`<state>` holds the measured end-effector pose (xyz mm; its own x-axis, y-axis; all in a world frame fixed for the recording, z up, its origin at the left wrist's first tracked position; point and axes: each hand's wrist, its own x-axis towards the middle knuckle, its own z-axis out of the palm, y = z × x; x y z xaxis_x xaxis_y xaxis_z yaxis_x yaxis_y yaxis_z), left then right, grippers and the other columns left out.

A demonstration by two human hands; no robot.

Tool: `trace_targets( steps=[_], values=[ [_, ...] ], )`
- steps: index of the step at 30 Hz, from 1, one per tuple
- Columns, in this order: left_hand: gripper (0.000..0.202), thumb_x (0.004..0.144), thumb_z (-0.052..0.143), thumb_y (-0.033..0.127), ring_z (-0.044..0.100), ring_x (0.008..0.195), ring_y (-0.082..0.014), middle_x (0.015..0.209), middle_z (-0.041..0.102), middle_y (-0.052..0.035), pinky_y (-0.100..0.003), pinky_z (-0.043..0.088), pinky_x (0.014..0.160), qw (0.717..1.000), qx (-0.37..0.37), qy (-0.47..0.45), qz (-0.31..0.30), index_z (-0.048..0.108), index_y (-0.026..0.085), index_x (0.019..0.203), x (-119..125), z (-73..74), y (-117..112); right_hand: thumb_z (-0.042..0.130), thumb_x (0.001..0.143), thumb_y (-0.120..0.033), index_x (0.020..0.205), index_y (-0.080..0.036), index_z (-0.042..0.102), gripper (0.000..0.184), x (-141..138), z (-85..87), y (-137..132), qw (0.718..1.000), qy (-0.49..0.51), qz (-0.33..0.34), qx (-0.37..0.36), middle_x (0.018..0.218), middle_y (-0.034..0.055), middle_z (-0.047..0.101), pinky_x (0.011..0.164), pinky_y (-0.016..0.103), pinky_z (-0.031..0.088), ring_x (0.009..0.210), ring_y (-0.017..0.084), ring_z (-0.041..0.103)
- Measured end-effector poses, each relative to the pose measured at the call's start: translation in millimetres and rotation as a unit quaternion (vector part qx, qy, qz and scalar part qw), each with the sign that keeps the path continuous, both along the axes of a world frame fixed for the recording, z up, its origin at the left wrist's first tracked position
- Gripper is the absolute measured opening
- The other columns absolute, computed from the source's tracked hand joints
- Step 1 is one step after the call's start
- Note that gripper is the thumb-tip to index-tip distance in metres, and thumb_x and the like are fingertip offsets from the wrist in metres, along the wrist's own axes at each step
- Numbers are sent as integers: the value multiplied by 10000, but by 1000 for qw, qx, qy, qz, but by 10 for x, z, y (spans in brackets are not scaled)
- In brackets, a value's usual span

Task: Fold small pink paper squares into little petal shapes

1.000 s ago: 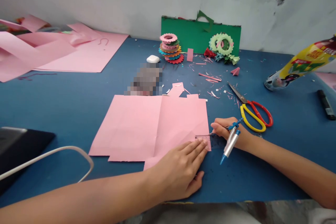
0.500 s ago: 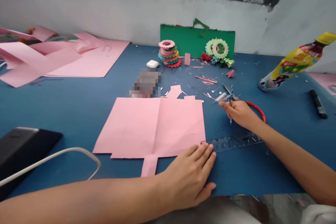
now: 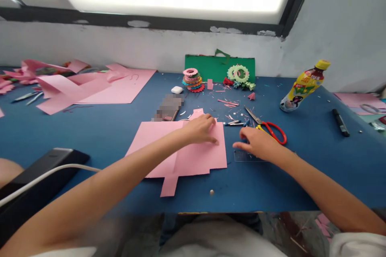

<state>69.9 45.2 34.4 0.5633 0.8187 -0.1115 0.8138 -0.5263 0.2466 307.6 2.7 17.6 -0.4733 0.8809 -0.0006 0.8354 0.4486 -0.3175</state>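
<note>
A creased pink paper sheet [image 3: 193, 156] lies on the blue table [image 3: 114, 128] in front of me. My left hand [image 3: 200, 128] rests on the sheet's far right part, fingers bent down onto the paper, holding nothing. My right hand [image 3: 256, 143] lies palm down just right of the sheet, over a clear plastic ruler [image 3: 241, 156], its fingers pointing left. A blue compass [image 3: 238, 123] lies on the table just beyond my right hand, apart from it. Red-and-yellow scissors [image 3: 269, 128] lie to the right of the compass.
Stacked paper rosettes [image 3: 192, 79], a green card [image 3: 220, 67] and folded paper pieces stand at the back. Pink sheets [image 3: 99, 86] cover the far left. A yellow bottle [image 3: 303, 86] and a black marker [image 3: 340, 122] lie right. A black device with white cable [image 3: 42, 170] sits near left.
My right hand has put the compass down on the table and come back over the ruler. My left hand moved from the sheet's near corner up to its far part. The view tilted up.
</note>
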Motion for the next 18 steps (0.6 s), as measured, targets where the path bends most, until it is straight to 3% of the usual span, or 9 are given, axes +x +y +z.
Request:
trace_targets(
  steps=[2,4,7,9,12,15,18],
  values=[
    [824,526,708,603,529,1041,-325,1157,559,-174,-352,429,803,999,-23,21,26,505,114,1158,-24,3,147,587,781,-549,903,-186,540,385,-90,-18,-116,997,17,77,-20,923,72,605,681,287,393,820,206,560],
    [845,444,739,600,578,923,-312,1052,614,-161,-323,437,724,996,-54,43,48,536,119,1108,6,13,282,602,780,-525,936,-185,542,378,-148,-38,-187,994,24,106,-29,960,79,586,720,305,408,864,217,549],
    [592,404,769,539,597,761,-264,788,655,-85,-279,413,632,993,-96,49,54,627,149,826,57,81,431,580,808,-495,952,-183,552,345,-159,-62,-205,993,45,100,-40,976,81,576,752,318,418,880,215,545],
    [450,468,747,518,585,698,-227,696,636,-45,-258,391,587,992,-115,22,44,622,160,710,36,172,446,563,823,-484,959,-178,559,335,-139,-75,-181,992,69,94,-46,980,81,576,764,317,418,881,209,547],
    [415,645,623,550,572,682,-191,763,637,-28,-239,376,536,990,-125,-39,47,619,166,802,-97,342,308,525,856,-449,970,-172,565,302,-119,-96,-132,989,112,85,-45,979,75,584,752,300,407,849,186,546],
    [454,759,506,576,574,678,-171,823,634,-31,-226,380,512,982,-136,-108,76,594,167,936,-270,466,59,478,884,-422,875,-161,568,275,-132,-116,-97,983,162,65,-61,834,34,581,656,264,376,717,147,512],
    [431,750,585,525,591,730,-164,899,635,-35,-228,423,582,921,-212,-288,157,575,188,1019,-388,462,-174,397,916,-422,756,-162,530,333,-166,-129,-102,964,234,61,-110,690,-12,516,590,240,334,637,121,462]
  ],
)
